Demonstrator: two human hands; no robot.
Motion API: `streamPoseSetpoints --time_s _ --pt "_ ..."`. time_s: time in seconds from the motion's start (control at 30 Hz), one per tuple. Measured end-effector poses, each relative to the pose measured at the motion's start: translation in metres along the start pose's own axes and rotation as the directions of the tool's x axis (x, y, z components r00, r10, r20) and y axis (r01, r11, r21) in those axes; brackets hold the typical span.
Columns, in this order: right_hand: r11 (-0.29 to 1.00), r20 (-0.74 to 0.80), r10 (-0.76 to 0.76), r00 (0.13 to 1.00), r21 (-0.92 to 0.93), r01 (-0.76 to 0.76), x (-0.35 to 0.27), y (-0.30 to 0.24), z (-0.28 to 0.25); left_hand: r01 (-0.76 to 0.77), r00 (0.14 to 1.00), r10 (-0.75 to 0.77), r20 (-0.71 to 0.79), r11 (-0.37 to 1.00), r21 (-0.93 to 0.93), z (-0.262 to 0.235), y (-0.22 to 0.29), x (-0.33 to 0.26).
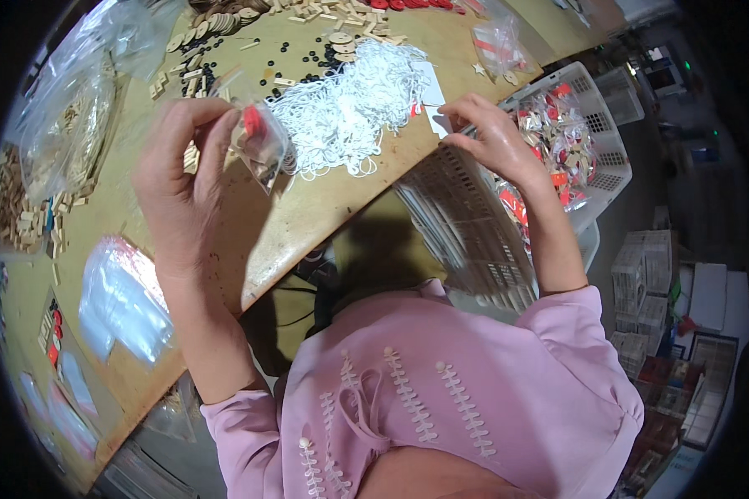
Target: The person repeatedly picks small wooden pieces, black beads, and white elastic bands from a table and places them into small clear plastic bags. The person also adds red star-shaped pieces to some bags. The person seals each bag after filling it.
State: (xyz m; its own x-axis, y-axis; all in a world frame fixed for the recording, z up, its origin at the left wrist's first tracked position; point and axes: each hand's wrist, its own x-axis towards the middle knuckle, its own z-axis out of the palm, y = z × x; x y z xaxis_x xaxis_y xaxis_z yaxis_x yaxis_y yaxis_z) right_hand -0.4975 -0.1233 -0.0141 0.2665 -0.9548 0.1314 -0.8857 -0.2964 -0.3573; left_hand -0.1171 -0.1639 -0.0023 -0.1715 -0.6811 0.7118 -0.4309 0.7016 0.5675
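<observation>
My left hand (183,179) holds up a small clear plastic bag (262,145) with wooden pieces and a red piece inside, pinched at its top by thumb and fingers. My right hand (491,133) reaches to the table's near edge, its fingertips on a white card (432,98) beside a heap of white string loops (345,112). Both hands hover over the wooden table (308,216).
Small black rings (308,62), wooden discs (216,23) and wooden sticks (25,220) are scattered on the table. Clear bags (125,303) lie at the left. A white plastic basket (591,125) holding filled bags stands at the right. Stacked boxes (649,291) sit on the floor.
</observation>
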Motion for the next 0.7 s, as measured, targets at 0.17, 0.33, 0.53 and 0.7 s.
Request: streamPoseSetpoints --time_s 0.17,0.33,0.53,0.7 --pt "0.998 0.031 -0.056 0.998 -0.008 0.056 -0.005 0.026 0.008 0.01 0.992 -0.017 0.126 0.998 0.057 0.002 0.003 -0.001" --pt "0.983 0.092 -0.055 0.994 0.181 0.038 0.002 0.042 0.003 0.011 0.987 -0.018 0.16 0.999 0.05 0.003 0.005 0.0" --pt "0.976 0.093 0.141 0.986 0.152 -0.154 0.006 0.028 -0.002 0.045 0.975 -0.047 0.217 0.999 0.014 -0.001 0.006 0.001" --pt "0.983 -0.259 -0.084 0.962 -0.181 0.037 0.009 0.009 -0.015 0.08 0.981 -0.078 0.179 0.997 -0.007 -0.016 0.005 -0.004"
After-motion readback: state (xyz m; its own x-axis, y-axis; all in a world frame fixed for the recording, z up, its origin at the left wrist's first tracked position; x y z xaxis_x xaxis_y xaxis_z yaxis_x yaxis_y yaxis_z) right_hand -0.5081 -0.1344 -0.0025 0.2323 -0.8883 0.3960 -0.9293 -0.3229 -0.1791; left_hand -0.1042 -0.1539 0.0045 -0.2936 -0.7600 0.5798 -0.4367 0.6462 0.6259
